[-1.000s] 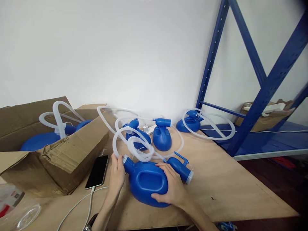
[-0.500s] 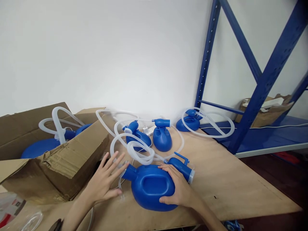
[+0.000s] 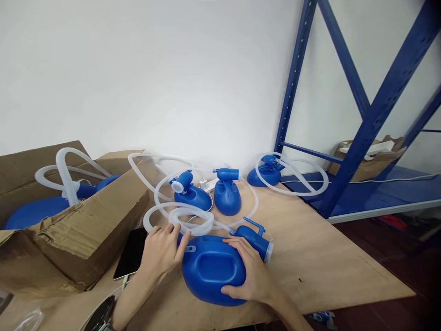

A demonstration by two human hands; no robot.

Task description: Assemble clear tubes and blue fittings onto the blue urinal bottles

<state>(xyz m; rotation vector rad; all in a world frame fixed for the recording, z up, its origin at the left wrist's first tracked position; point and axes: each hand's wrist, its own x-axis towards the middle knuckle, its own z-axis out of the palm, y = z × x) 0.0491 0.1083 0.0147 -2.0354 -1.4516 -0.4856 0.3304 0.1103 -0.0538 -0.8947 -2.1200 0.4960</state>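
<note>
Head view. Big blue bottle (image 3: 211,271) flat on the brown table (image 3: 320,271), close to the near edge. Right hand (image 3: 248,272) on the right side of the bottle, fingers spread wide and wrapped around it, thumb under the near edge, holding it. Left hand (image 3: 161,250) at the left end of the bottle, fingers bent over the bottle's neck and the coiled clear tube (image 3: 179,219), touching both. Hard to tell if the left hand is pinching the tube or only pressing on it. Blue handle piece (image 3: 254,238) just past the right hand, joined to the tube.

Dark phone (image 3: 132,259) flat on the table just left of the left hand, partly under the edge of the cardboard box (image 3: 79,230). White cable (image 3: 113,294) from the phone toward the near edge. Inside the open box, another blue bottle (image 3: 31,214) with a looped clear tube on top.

Farther back on the table, near the white wall, two small blue bottles (image 3: 193,196) (image 3: 227,198) side by side, with tubes looped around them. One more blue bottle (image 3: 267,172) with a wide tube ring, next to the blue shelf frame (image 3: 372,115). Brown box (image 3: 367,168) on the low blue shelf at the right.
</note>
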